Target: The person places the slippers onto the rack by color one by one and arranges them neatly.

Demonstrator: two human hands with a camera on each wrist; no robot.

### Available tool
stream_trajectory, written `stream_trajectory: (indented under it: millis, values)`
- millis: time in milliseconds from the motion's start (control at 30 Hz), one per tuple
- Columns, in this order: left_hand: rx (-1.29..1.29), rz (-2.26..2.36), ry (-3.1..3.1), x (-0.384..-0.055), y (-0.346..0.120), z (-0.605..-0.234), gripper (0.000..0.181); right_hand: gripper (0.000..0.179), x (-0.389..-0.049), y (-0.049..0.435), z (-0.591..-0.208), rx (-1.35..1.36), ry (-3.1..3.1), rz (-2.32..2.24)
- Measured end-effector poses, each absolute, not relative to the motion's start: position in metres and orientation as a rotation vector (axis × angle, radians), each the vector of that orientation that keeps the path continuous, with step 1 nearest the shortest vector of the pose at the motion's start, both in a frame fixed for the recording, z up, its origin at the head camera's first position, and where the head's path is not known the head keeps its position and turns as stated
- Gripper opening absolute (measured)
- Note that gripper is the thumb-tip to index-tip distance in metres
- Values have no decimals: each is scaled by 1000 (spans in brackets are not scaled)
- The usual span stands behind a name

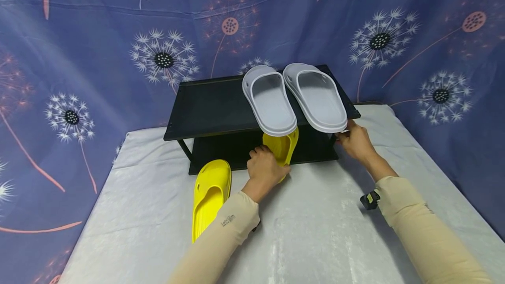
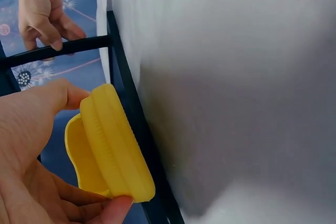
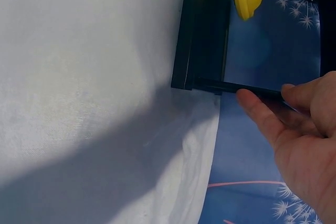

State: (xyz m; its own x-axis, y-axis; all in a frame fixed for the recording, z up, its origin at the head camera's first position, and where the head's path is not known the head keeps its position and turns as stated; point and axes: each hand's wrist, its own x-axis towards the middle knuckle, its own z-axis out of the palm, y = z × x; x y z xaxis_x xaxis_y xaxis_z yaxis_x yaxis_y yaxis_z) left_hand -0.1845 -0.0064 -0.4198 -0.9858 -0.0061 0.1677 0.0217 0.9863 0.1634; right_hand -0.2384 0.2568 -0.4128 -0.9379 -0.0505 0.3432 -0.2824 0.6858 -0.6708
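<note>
My left hand (image 1: 265, 169) grips a yellow clog (image 1: 281, 147) by its heel end, at the front of the black shoe rack (image 1: 213, 104). In the left wrist view, thumb and fingers pinch the clog (image 2: 113, 145) from both sides, and it is partly inside the opening between the shelves. My right hand (image 1: 355, 140) pinches the rack's thin right post, plainest in the right wrist view, where the post (image 3: 241, 88) lies between thumb and fingers. On the table, left of my left forearm, lies a second yellow clog (image 1: 215, 179), its heel hidden by the sleeve.
Two pale grey clogs (image 1: 272, 100) stand side by side on the right of the top shelf, their heels past its front edge. The lower shelf (image 1: 225, 150) sits close above the pale cloth-covered table (image 1: 315, 231). A blue dandelion-print curtain (image 1: 276, 12) hangs behind.
</note>
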Motion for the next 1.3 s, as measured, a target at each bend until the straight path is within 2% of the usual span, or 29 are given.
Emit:
stream_trajectory:
  millis: [700,1300]
  values:
    - [57,-269,-2970,-207,-4,-431,88,23,-236,257,-410,280,-2606,1100]
    - [72,-235,-2981,-212,0,-429,79,23,-235,256,-411,255,-2637,1104]
